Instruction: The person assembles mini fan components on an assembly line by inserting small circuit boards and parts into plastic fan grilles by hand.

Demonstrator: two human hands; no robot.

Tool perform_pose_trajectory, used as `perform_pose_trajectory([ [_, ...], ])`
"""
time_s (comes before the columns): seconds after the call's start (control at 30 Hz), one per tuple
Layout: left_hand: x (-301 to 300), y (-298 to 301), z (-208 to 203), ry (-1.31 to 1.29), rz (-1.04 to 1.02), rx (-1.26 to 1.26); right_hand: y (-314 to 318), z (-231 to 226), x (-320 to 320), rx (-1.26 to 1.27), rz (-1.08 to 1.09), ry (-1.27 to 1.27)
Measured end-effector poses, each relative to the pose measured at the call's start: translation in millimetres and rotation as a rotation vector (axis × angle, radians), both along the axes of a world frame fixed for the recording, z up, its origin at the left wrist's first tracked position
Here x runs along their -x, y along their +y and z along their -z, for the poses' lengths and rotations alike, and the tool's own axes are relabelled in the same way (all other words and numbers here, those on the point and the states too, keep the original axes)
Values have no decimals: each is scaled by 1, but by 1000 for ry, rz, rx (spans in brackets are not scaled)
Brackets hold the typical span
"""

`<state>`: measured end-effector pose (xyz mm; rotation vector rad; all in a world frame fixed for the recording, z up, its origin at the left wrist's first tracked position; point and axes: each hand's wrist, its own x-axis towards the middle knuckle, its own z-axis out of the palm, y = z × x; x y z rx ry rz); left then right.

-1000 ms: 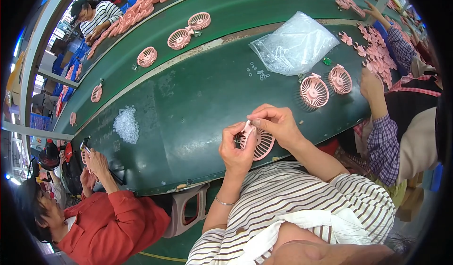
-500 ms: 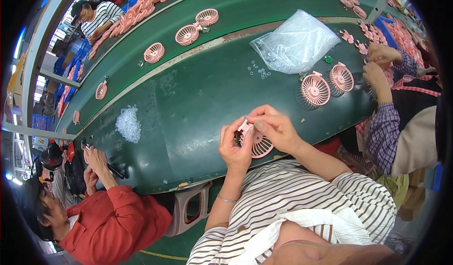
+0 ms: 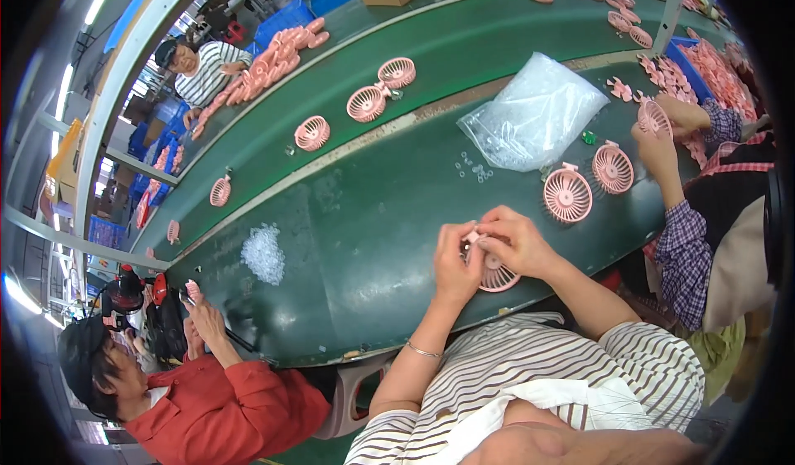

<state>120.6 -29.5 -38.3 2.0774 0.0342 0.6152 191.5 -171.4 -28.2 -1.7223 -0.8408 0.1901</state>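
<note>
Both of my hands are closed on one pink slatted fan housing above the near edge of the green table. My left hand pinches it near its small neck piece. My right hand has thumb and fingers together at that same neck, so any small part between the fingertips is hidden. To the right on the table stand two similar fan housings, one nearer and one behind it.
A clear plastic bag lies beyond my hands, with small clear rings beside it. A pile of clear pieces sits left. Fan housings lie on the green belt. Co-workers' hands are at left and right.
The whole view has shifted, so the table and my hands appear farther right and lower. My grip on the fan housing looks much the same. The right co-worker's hand now holds a fan housing.
</note>
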Motion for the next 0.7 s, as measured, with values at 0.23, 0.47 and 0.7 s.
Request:
perform_pose_trajectory([
  [0.23,-136,74,-19,-37,54,-361,-67,46,-33,108,539,-84],
  [0.47,-281,168,-8,167,-356,-827,-79,-7,-27,259,957,-549],
  [0.7,-299,166,-4,195,-306,-972,8,-11,-22,143,412,-192],
])
